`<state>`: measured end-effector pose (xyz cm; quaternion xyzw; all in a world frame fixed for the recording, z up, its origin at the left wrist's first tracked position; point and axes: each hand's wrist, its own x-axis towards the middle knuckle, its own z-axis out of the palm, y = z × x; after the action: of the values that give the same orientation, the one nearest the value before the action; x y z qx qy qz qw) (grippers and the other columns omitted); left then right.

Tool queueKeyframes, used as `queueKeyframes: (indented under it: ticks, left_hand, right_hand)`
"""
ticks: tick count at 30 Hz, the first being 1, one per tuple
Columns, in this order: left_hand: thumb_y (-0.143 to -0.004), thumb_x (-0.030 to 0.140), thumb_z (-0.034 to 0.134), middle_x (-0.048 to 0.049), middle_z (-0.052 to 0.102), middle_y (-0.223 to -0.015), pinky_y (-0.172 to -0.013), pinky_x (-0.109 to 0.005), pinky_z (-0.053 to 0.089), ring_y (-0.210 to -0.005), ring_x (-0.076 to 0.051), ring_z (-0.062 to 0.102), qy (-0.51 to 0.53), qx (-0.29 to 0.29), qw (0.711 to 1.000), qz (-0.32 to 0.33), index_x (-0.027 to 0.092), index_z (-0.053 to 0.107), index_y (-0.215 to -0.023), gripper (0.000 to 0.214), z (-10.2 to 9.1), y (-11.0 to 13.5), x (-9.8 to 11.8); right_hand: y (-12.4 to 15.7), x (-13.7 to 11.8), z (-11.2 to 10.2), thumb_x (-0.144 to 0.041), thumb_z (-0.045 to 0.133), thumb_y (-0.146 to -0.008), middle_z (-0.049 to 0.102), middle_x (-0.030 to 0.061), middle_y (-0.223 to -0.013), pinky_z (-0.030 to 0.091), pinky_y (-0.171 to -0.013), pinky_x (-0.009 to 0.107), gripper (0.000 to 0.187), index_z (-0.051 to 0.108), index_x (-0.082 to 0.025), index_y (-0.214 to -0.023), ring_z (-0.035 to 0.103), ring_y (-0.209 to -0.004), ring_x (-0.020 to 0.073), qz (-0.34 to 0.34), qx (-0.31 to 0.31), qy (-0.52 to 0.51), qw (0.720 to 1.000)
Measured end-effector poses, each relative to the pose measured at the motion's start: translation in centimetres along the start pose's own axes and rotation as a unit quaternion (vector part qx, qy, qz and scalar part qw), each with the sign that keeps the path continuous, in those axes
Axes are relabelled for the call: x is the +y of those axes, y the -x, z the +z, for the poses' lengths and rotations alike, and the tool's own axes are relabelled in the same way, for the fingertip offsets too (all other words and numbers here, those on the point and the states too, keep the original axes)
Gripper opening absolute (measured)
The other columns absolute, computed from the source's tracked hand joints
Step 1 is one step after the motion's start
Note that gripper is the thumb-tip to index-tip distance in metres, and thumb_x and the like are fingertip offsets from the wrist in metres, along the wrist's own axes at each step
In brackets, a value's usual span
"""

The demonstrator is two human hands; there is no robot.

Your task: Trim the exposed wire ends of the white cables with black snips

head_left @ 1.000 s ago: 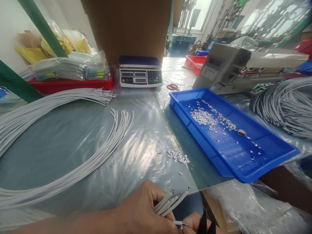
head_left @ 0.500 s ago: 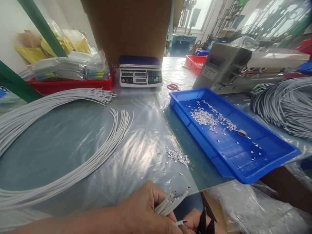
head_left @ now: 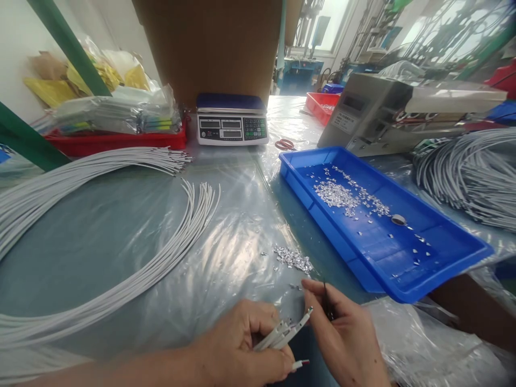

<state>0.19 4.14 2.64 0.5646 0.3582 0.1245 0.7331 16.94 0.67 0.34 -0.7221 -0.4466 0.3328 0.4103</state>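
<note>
My left hand (head_left: pixel 245 349) is closed round a small bunch of white cable ends (head_left: pixel 284 332) at the table's near edge; one end pokes out lower down by the thumb. My right hand (head_left: pixel 342 336) reaches over the table edge with fingers curled round a thin dark tool (head_left: pixel 325 301), its fingertips near a little heap of small shiny metal terminals (head_left: pixel 293 258) on the plastic-covered table. Long white cables (head_left: pixel 141 274) curve across the left of the table.
A blue tray (head_left: pixel 443 252) with loose terminals sits right. Behind are a weighing scale (head_left: pixel 231 124), red scissors (head_left: pixel 285 144), a grey machine (head_left: pixel 379 113), a red tray of bagged goods (head_left: pixel 113 141), a cardboard box (head_left: pixel 209 43) and more cables (head_left: pixel 467 172) at right.
My right hand has risen from below the table edge up onto the table toward the terminal heap. The left hand with its cable ends has barely moved.
</note>
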Motion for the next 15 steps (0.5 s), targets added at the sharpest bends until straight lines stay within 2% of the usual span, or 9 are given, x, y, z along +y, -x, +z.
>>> queueKeyframes:
  ticks: [3,6,10,13,15]
  left_hand:
    - [-0.071,0.022,0.058,0.0021,0.047,-0.063,-0.056,-0.022,0.033,-0.061,-0.010,0.045,-0.023,0.017,1.000,0.013,0.013,0.060,-0.060,0.014,0.1,-0.1,0.2]
    - [-0.074,0.027,0.057,0.0030,0.045,-0.055,-0.051,-0.021,0.030,-0.055,-0.009,0.041,-0.009,0.029,0.999,-0.033,0.013,0.061,-0.067,0.017,0.3,-0.1,0.0]
    - [-0.077,0.037,0.057,0.0023,0.052,-0.055,-0.043,-0.019,0.032,-0.044,-0.008,0.042,0.037,0.018,0.995,-0.088,0.014,0.055,-0.075,0.023,0.5,-0.2,-0.6]
    - [-0.079,0.041,0.057,0.0014,0.054,-0.057,-0.045,-0.018,0.037,-0.044,-0.008,0.044,0.059,-0.004,0.996,-0.072,0.014,0.054,-0.078,0.027,0.5,-0.3,-0.8]
    - [-0.080,0.042,0.058,0.0006,0.054,-0.057,-0.048,-0.019,0.039,-0.047,-0.008,0.047,0.061,-0.024,0.996,-0.061,0.012,0.058,-0.081,0.030,0.5,-0.3,-0.7]
  right_hand:
    - [-0.7,0.2,0.0,-0.037,0.059,-0.077,0.060,0.0007,-0.059,0.037,-0.054,0.028,0.023,0.059,-0.020,-0.061,0.049,-0.057,0.0161,-0.006,0.008,0.031,0.999]
    - [-0.3,0.0,-0.2,-0.042,0.059,-0.077,0.056,-0.0015,-0.055,0.037,-0.052,0.026,0.026,0.062,-0.019,-0.064,0.047,-0.055,0.0145,0.004,0.006,0.024,1.000]
    - [1.3,-0.1,-0.6,-0.046,0.069,-0.070,0.052,-0.0042,-0.048,0.041,-0.051,0.025,0.028,0.068,-0.019,-0.074,0.049,-0.049,0.0129,0.076,-0.015,-0.118,0.990]
    - [2.4,-0.1,-0.6,-0.049,0.076,-0.061,0.059,-0.0009,-0.050,0.047,-0.055,0.028,0.041,0.071,-0.018,-0.087,0.057,-0.051,0.0160,0.165,-0.033,-0.218,0.961]
    - [2.9,-0.2,-0.5,-0.050,0.078,-0.058,0.059,-0.0001,-0.050,0.048,-0.053,0.027,0.041,0.071,-0.018,-0.083,0.057,-0.051,0.0154,0.188,-0.043,-0.238,0.952]
